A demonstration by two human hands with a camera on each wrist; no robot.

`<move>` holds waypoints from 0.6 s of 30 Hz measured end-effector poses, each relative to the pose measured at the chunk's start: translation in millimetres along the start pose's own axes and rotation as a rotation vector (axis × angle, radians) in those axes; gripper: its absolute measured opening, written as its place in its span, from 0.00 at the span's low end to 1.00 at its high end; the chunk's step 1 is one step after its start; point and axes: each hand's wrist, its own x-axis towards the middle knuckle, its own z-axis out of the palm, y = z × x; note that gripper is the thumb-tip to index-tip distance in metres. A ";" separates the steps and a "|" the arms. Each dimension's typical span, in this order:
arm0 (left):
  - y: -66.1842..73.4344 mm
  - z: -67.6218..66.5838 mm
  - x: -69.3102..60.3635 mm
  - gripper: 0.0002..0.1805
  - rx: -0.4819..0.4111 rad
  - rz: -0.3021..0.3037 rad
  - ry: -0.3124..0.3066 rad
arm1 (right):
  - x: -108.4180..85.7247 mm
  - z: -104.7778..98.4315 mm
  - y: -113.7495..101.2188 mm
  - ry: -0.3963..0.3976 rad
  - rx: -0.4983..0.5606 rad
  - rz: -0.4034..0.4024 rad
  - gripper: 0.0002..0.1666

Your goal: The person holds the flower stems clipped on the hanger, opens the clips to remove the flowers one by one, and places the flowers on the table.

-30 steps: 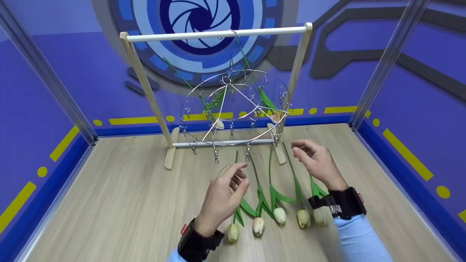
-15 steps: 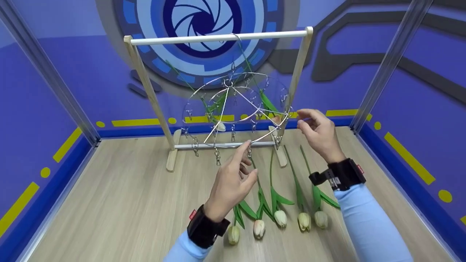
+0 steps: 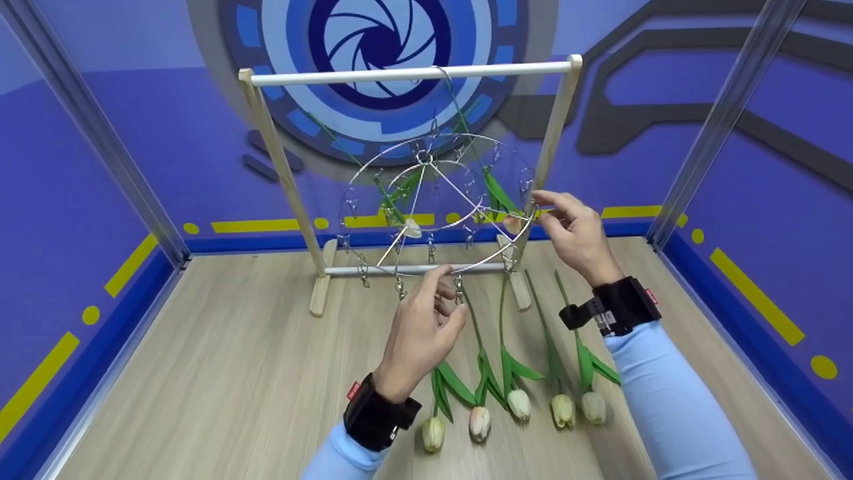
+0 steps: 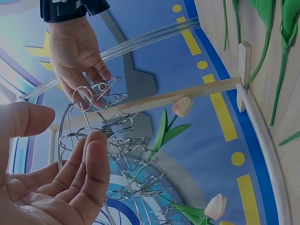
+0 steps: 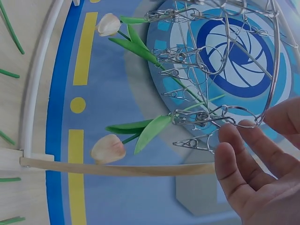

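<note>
A round wire clip hanger (image 3: 498,256) with metal clips hangs from a wooden stand. Two tulips hang clipped at its far side: a whitish one (image 3: 413,229) and a pale pink one (image 5: 108,149), leaves up. My right hand (image 3: 576,235) is at the hanger's right rim, thumb and fingers parted either side of the wire; whether they touch it is unclear. My left hand (image 3: 426,330) stays just below the front rim, fingers bent, thumb well apart, holding nothing. Beneath lie several tulips, among them a white one (image 3: 519,405) and a pinkish one (image 3: 480,424).
The stand's white top bar (image 3: 373,76) runs over the hanger, between wooden posts (image 3: 283,167). A lower bar (image 3: 360,271) crosses near the wood-patterned table (image 3: 220,360). Purple panels (image 3: 766,220) enclose the back and sides.
My right hand has risen from over the tulips, then moved left to the hanger's right rim. My left hand has come up slightly toward the front rim.
</note>
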 end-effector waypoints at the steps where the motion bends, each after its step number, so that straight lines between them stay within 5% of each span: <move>1: -0.9 -1.0 -0.2 0.28 0.002 -0.003 0.003 | -0.5 0.2 -0.8 0.000 0.000 -0.001 0.20; 18: -19.7 -35.6 -5.3 0.30 0.023 -0.068 0.104 | -21.8 10.6 -22.6 -0.077 0.168 0.006 0.15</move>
